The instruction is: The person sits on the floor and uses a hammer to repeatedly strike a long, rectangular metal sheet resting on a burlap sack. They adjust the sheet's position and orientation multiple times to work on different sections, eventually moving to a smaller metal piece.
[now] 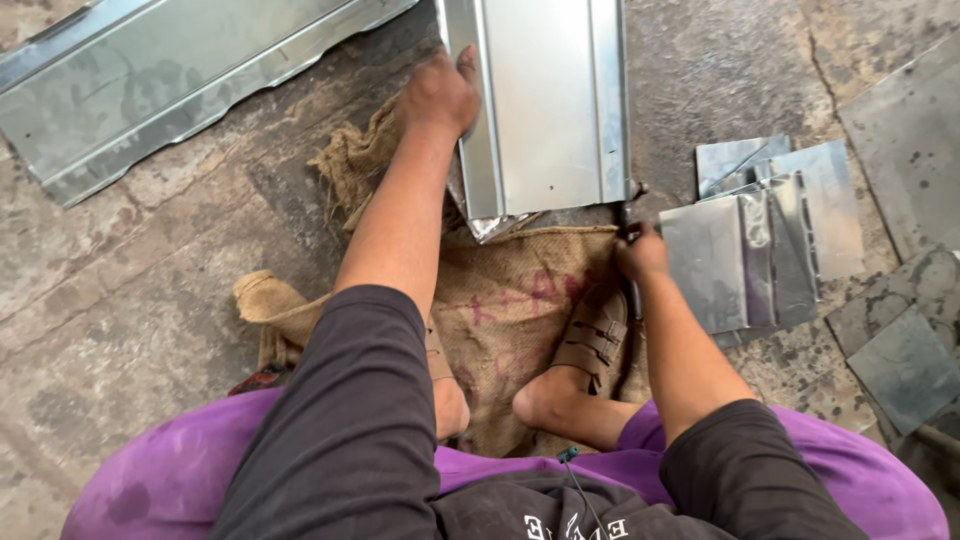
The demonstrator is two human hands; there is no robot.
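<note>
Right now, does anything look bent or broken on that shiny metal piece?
Yes. The near left corner of the long folded silver sheet-metal panel looks crumpled and jagged, unlike its straight ribs. The left hand presses on the panel's left edge; the right hand has its grip on a dark tool at the near right corner.

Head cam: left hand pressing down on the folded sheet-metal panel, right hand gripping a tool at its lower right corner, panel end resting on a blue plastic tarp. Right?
Not quite. The head view shows the panel end over a brown burlap sack, not a blue tarp. The rest holds: left hand presses the panel, right hand grips a dark tool at its lower right corner.
</note>
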